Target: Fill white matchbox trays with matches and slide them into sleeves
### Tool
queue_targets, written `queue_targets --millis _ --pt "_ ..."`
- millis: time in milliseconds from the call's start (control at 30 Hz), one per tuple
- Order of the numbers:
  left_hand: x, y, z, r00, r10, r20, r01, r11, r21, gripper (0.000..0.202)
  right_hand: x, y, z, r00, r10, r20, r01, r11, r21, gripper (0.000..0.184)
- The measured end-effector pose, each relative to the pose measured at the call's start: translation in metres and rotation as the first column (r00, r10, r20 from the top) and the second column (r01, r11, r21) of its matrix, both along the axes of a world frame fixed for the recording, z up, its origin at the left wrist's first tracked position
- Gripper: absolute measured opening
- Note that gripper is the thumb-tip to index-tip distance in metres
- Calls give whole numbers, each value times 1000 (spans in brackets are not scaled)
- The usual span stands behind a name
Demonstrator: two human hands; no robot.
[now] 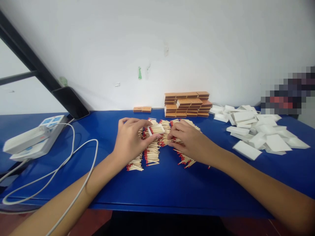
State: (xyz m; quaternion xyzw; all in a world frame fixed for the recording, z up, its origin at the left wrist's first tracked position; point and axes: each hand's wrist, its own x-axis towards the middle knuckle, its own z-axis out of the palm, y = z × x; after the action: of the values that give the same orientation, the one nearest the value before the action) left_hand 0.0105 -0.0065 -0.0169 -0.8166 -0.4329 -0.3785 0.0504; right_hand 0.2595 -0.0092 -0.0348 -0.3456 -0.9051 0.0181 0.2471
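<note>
My left hand (pixel 134 136) is closed on a white matchbox tray (pixel 157 129), holding it tilted between thumb and fingers above the matches. Red-headed matches lie inside the tray. Fingers bent together, my right hand (pixel 183 136) is down at the loose matches (pixel 163 139), close to the tray; its fingertips appear pinched on some matches, though the exact number is hidden. Rows of red-tipped matches (pixel 152 153) spread beneath and between both hands, and more matches (pixel 185 160) lie below the right palm.
Brown matchboxes (pixel 187 104) are stacked against the wall, with a couple of boxes (pixel 142 109) left of them. White empty trays (pixel 258 127) are heaped at right. A power strip (pixel 40 137), white cable (pixel 94 157) and black phone-like slab (pixel 71 102) occupy the left of the blue table (pixel 157 193).
</note>
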Motion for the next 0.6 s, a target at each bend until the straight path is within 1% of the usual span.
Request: queue_targets --millis 167,367,600 --pt "1 0 -2 1000 -9 -4 9 1000 11 36 1 2 -2 1000 -2 7 2 1000 9 12" --pt "0 0 -2 1000 -13 -24 14 1000 12 38 2 1 3 1000 -18 9 18 1000 -20 12" --pt "-1 3 -6 996 -3 -84 2 1000 -12 39 5 -1 11 1000 9 -21 -9 999 -34 15"
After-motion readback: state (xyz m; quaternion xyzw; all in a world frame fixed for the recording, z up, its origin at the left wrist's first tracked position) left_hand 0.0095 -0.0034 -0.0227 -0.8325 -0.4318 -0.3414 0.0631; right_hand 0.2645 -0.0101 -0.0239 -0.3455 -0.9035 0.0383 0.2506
